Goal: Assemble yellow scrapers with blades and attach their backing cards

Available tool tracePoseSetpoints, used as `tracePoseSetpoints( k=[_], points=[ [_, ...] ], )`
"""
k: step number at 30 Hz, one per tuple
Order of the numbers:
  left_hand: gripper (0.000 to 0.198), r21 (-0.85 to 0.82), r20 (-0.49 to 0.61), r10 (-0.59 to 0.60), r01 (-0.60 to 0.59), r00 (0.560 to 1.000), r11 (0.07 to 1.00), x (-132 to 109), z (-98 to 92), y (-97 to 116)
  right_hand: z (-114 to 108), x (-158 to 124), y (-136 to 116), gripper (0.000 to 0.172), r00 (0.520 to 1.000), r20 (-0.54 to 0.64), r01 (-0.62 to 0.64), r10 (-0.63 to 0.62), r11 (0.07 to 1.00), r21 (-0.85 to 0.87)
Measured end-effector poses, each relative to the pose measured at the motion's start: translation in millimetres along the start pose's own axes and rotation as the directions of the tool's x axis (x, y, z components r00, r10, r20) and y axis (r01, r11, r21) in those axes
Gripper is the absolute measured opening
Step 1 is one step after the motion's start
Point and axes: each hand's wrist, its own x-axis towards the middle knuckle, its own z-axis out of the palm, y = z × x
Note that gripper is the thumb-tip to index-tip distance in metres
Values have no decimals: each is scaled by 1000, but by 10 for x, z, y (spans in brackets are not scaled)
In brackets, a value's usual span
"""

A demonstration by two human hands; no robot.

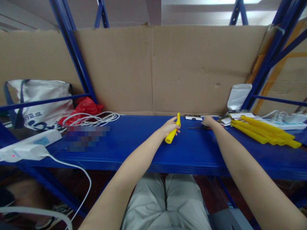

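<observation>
My left hand (169, 126) is wrapped round a yellow tube (170, 138), whose round end tilts down toward me while the narrower end points up and away. My right hand (208, 122) is closed over the handle of a screwdriver (193, 128) lying low at the blue shelf top (144, 153). The thin dark shaft points left, and a bit of red and black handle shows beside the fingers. Just behind and left of that hand lies a small black and white box (193, 118).
Several yellow tubes (263, 131) lie at the right, near opened packaging (240, 95) and a power strip (292, 123). At the left are coiled white cable (103, 118), a red plastic bag (87, 107), a cloth bag (45, 102) and another power strip (31, 147). Cardboard (153, 70) walls the back.
</observation>
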Motion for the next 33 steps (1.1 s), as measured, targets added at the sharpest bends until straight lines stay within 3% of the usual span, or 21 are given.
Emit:
tracePoseSetpoints(
  k=[3, 9, 12, 14, 16, 19, 24, 27, 33],
  points=[
    [80, 3, 0, 0, 0, 1000, 1000, 23, -9, -14, -44, -60, -57, 33, 997, 59, -42, 47, 995, -88],
    [78, -4, 1, -7, 7, 1000, 1000, 15, -11, -7, -118, -185, -108, 32, 1000, 10, -16, 17, 997, -79],
    [76, -14, -13, -15, 15, 1000, 1000, 4, -8, 1, -174, -256, -133, 28, 998, -54, 14, -12, 999, 39],
    [75, -27, -19, -23, 22, 1000, 999, -2, -8, 8, -217, -304, -184, 21, 993, -118, 42, -16, 974, 221],
    [75, -52, -15, -25, 24, 1000, 998, -9, -11, 20, -260, -352, -279, 15, 988, -157, 76, -8, 898, 434],
    [73, -91, -10, -19, 18, 1000, 996, -21, -22, 52, -310, -438, -491, 8, 988, -149, 136, -41, 696, 705],
    [67, -147, 20, 0, 3, 1000, 989, -12, -52, 87, -340, -598, -835, 15, 960, -108, 211, -258, 410, 887],
    [68, -206, 58, 28, -16, 998, 978, 10, -64, 68, -319, -644, -933, 17, 945, -93, 204, -313, 344, 916],
    [67, -235, 108, 66, -39, 992, 971, 21, -83, 19, -261, -619, -932, 17, 942, -100, 200, -319, 299, 933]
  ],
)
